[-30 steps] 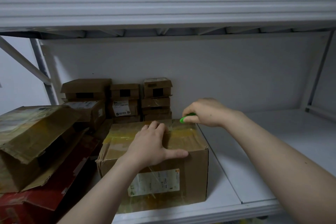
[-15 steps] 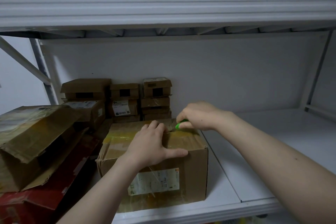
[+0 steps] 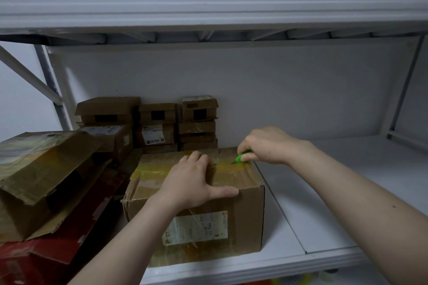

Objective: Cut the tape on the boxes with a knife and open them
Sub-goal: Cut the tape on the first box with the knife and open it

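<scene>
Centrally, sealed box, contents unseen, knife atop

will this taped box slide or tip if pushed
Probably won't tip: the box is wide and sits flat. It might slide on the smooth shelf, but the left hand presses it. Its creased top likely flexes under the knife.

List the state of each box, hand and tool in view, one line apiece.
Front box: closed, top seam taped, standing on the shelf.
Knife: gripped, tip on the tape near the box's right end.
Right hand: grips the knife.
Left hand: pressed flat on the front box's top.
Left box: flaps open, tilted.
Back boxes: stacked against the wall.
</scene>
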